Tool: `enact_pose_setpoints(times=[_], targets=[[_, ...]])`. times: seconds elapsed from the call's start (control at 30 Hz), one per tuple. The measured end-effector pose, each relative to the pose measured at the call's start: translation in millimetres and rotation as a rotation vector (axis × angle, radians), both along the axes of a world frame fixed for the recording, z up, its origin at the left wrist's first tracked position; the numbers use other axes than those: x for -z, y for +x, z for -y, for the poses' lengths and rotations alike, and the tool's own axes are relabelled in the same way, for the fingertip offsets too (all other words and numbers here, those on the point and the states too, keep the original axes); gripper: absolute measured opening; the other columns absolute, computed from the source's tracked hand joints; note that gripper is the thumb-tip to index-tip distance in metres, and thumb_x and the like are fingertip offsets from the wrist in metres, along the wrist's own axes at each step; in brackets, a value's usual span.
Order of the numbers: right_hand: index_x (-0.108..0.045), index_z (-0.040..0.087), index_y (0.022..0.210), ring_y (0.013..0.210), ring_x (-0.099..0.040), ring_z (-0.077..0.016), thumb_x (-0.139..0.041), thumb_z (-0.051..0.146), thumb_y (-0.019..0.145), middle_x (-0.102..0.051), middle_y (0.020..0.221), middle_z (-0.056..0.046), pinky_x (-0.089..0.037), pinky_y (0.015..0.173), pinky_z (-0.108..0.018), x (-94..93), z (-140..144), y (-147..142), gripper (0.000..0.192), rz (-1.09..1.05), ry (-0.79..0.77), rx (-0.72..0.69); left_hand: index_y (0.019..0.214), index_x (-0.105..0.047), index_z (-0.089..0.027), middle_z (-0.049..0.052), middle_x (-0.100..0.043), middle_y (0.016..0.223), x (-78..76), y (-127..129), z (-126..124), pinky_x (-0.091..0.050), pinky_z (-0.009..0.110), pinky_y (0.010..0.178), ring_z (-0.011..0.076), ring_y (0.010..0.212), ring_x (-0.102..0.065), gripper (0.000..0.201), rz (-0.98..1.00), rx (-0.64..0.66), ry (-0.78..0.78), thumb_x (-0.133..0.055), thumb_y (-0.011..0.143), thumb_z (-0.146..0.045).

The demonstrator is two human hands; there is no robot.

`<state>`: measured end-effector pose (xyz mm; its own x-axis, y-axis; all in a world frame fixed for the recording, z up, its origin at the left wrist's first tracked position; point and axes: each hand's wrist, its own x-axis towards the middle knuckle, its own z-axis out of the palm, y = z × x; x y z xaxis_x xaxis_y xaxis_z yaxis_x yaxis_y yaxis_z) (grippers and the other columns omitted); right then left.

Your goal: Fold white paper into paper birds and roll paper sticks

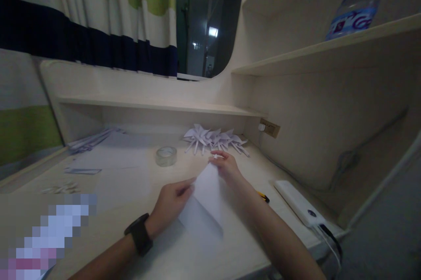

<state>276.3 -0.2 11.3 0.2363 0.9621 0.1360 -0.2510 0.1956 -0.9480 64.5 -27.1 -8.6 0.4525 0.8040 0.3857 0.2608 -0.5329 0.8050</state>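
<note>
A white sheet of paper (pixel 205 203) lies on the pale wooden desk (pixel 131 183), partly folded into a pointed shape. My left hand (pixel 171 203), with a black watch on its wrist, presses the paper's left edge. My right hand (pixel 226 166) pinches the far tip of the fold. Just beyond my right hand lies a heap of several folded white paper figures (pixel 215 138).
A roll of clear tape (pixel 166 156) sits left of the heap. A white power strip (pixel 299 203) with cables lies at the right edge, a yellow-and-black tool (pixel 263 196) beside my right arm. Papers (pixel 90 140) lie far left. A water bottle (pixel 358 1) stands on the upper shelf.
</note>
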Motion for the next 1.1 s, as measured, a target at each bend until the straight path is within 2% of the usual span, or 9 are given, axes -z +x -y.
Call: enact_pose_setpoints(times=[0.13,0.27,0.33,0.4,0.47,0.6,0.7,0.9,1.1], targets=[[-0.063,0.016,0.096,0.046,-0.052,-0.0100,-0.081,0.029,0.052,-0.057,0.053,0.006,-0.034,0.044,-0.020,1.2,5.0,-12.0,0.049,0.102,0.023,-0.015,0.099,-0.074,-0.019,0.004,-0.073,0.101,-9.7,0.7,-1.8,-0.051,0.031,0.082,0.0242,0.093,-0.067,0.032,0.033,0.011,-0.100,-0.057,0.084,-0.041],[-0.062,0.017,0.099,0.042,-0.044,-0.0077,-0.080,0.033,0.053,-0.046,0.046,0.011,-0.031,0.043,-0.020,-2.2,16.0,-30.6,0.052,0.244,0.066,-0.056,0.090,-0.075,-0.012,0.008,-0.074,0.077,-14.0,5.4,-8.9,-0.049,0.027,0.058,0.0221,0.067,-0.066,0.042,0.062,0.007,-0.257,-0.060,0.079,-0.050],[-0.062,0.018,0.098,0.040,-0.039,-0.0065,-0.080,0.034,0.053,-0.040,0.044,0.013,-0.031,0.043,-0.019,-3.8,20.7,-37.9,0.050,0.287,0.090,-0.065,0.084,-0.075,-0.010,0.009,-0.072,0.072,-15.2,7.3,-11.0,-0.047,0.026,0.053,0.0205,0.061,-0.064,0.042,0.096,0.047,-0.330,-0.065,0.074,-0.050],[-0.062,0.019,0.097,0.040,-0.042,-0.0072,-0.081,0.035,0.053,-0.041,0.044,0.013,-0.034,0.044,-0.020,-4.1,23.4,-42.2,0.050,0.282,0.096,-0.073,0.079,-0.074,-0.009,0.009,-0.071,0.071,-17.0,7.6,-10.0,-0.047,0.026,0.054,0.0194,0.061,-0.063,0.039,0.138,0.076,-0.358,-0.068,0.071,-0.047],[-0.062,0.019,0.097,0.046,-0.052,-0.0109,-0.081,0.039,0.053,-0.051,0.049,0.009,-0.040,0.049,-0.022,-3.1,24.0,-43.3,0.052,0.227,0.063,-0.108,0.076,-0.073,-0.010,0.008,-0.069,0.069,-19.2,6.4,-6.7,-0.045,0.026,0.053,0.0180,0.059,-0.062,0.036,0.163,0.082,-0.366,-0.068,0.071,-0.045],[-0.067,0.014,0.080,0.057,-0.061,-0.0158,-0.080,0.046,0.054,-0.066,0.063,-0.003,-0.045,0.056,-0.027,0.2,22.3,-40.5,0.043,0.136,-0.034,-0.166,0.071,-0.072,-0.011,0.006,-0.067,0.062,-21.5,2.4,-0.9,-0.041,0.023,0.048,0.0153,0.054,-0.058,0.032,0.178,0.064,-0.336,-0.069,0.072,-0.043],[-0.068,0.013,0.067,0.053,-0.057,-0.0122,-0.082,0.043,0.054,-0.064,0.060,-0.002,-0.044,0.054,-0.024,0.3,22.2,-38.9,0.035,0.126,-0.044,-0.151,0.073,-0.073,-0.011,0.006,-0.068,0.063,-20.8,0.5,-0.9,-0.042,0.023,0.048,0.0155,0.053,-0.059,0.031,0.167,0.046,-0.319,-0.067,0.073,-0.041],[-0.070,0.014,0.068,0.053,-0.057,-0.0118,-0.082,0.040,0.056,-0.066,0.061,-0.001,-0.045,0.054,-0.024,-6.7,27.2,-40.2,0.030,0.106,0.016,-0.139,0.076,-0.075,-0.013,0.006,-0.073,0.070,-23.3,1.8,1.0,-0.047,0.025,0.051,0.0190,0.059,-0.064,0.026,0.149,0.016,-0.243,-0.066,0.074,-0.038],[-0.071,0.016,0.070,0.057,-0.061,-0.0145,-0.080,0.040,0.060,-0.069,0.065,-0.004,-0.048,0.058,-0.027,-24.4,32.4,-40.8,0.027,0.151,0.124,-0.121,0.080,-0.077,-0.020,0.001,-0.075,0.074,-40.9,-2.3,9.7,-0.050,0.025,0.058,0.0191,0.065,-0.067,0.021,0.076,-0.036,-0.053,-0.062,0.080,-0.034]])
